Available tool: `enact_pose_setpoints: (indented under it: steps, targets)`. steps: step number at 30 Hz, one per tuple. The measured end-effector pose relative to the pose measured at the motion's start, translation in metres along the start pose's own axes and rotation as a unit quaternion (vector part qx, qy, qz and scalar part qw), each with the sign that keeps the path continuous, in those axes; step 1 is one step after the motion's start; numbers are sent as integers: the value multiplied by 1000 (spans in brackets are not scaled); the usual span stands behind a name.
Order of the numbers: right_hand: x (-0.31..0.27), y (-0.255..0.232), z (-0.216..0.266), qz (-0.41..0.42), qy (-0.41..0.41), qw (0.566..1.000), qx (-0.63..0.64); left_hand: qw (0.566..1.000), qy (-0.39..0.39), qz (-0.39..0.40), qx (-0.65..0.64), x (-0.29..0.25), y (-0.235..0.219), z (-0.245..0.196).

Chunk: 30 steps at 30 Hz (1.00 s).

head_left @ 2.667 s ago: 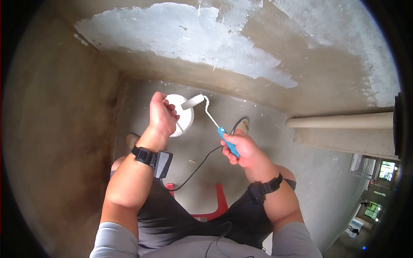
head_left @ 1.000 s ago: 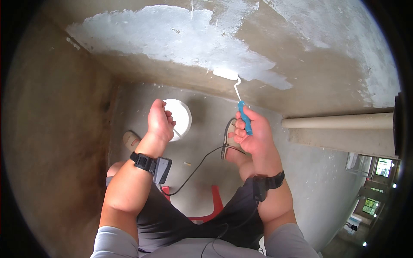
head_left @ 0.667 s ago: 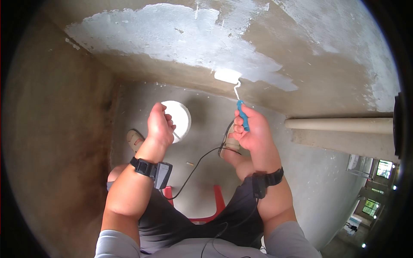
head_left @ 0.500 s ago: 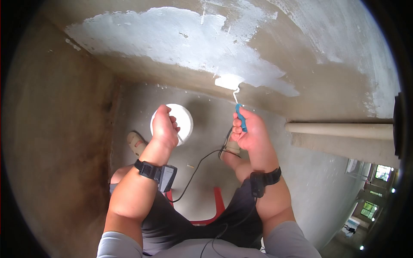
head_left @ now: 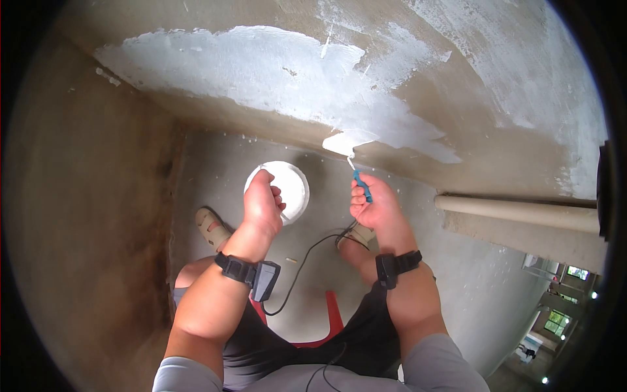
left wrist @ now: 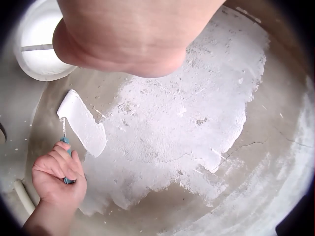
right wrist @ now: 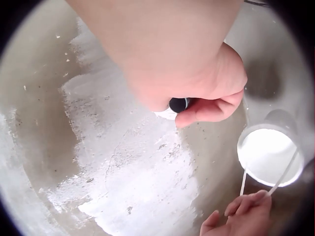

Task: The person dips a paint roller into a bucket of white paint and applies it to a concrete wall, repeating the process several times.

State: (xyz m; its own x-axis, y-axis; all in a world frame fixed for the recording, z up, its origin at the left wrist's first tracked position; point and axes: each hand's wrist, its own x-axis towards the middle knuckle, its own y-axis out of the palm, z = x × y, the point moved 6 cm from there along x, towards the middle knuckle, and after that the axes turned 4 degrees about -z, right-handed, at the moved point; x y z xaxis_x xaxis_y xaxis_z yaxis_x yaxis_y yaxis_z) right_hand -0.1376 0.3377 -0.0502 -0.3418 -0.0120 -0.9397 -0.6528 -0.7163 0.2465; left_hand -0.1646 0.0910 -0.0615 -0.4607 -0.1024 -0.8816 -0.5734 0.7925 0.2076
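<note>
In the head view my right hand [head_left: 380, 204] grips the blue handle of a paint roller [head_left: 361, 185], its fingers curled round it. The roller's white sleeve [left wrist: 67, 102] lies against the low part of the wall, below a bright wet stripe of white paint [left wrist: 87, 129]. My left hand [head_left: 262, 204] holds the thin bail handle [right wrist: 284, 173] of a white bucket [head_left: 299, 196], fingers curled round it. White paint [right wrist: 270, 152] shows inside the bucket. In the right wrist view my right hand hides most of the roller.
The wall [head_left: 215, 108] has an uneven white painted patch [head_left: 261, 68] over bare brownish plaster. A beige pipe [head_left: 516, 209] runs along the wall base at right. A red stool [head_left: 334, 313] stands under the person, and a black cable [head_left: 302, 261] loops between the legs.
The roller has gone from over the bucket to the wall, then down towards the floor, leaving a bright stripe. The left hand keeps hold of the bucket; the head view has shifted.
</note>
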Motion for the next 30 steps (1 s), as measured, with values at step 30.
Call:
enact_pose_setpoints:
  steps: [30]
  targets:
    - [167,1,-18,22,101,993,61,998,14,-38,48,36,-12,-58]
